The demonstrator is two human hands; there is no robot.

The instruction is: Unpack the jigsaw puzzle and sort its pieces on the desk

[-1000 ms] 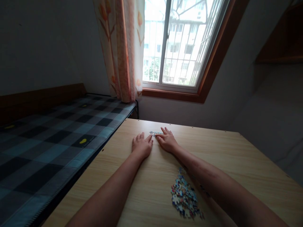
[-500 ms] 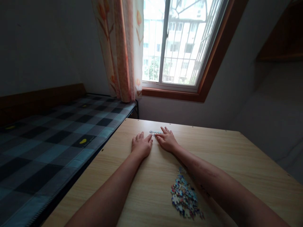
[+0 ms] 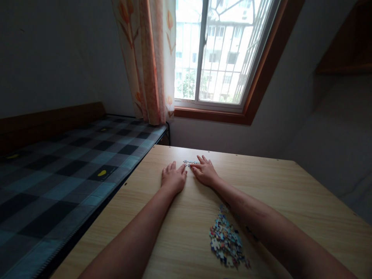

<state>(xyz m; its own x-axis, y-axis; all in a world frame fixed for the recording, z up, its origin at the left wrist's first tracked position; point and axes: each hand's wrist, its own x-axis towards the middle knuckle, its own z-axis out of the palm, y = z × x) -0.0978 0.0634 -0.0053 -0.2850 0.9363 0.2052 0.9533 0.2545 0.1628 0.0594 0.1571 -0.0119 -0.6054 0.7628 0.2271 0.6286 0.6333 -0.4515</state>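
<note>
Your work sits in the upper middle of the frame, where a short strip of puzzle pieces lies on the wooden table, toward its far edge. It looks like an early stage: only this narrow row appears laid together, with a couple of small pieces just below it by your fingers, and whether those are joined to the row you cannot tell from here. Your left hand rests palm down to the left of the strip, its fingers loosely spread and the tip of the forefinger at the lower left end of the pieces. Your right hand lies across the strip's right end, fingers splayed, covering part of it, so the row's full length is hidden. Neither hand shows a piece held in it; whether a fingertip is pressing one down is too small to tell. Most of the work seems left: a heaped pile of loose pieces lies in the lower middle of the frame, well apart from the strip, unsorted and overlapping, and a few dark pieces show beside it, near the underside of your right forearm.
</note>
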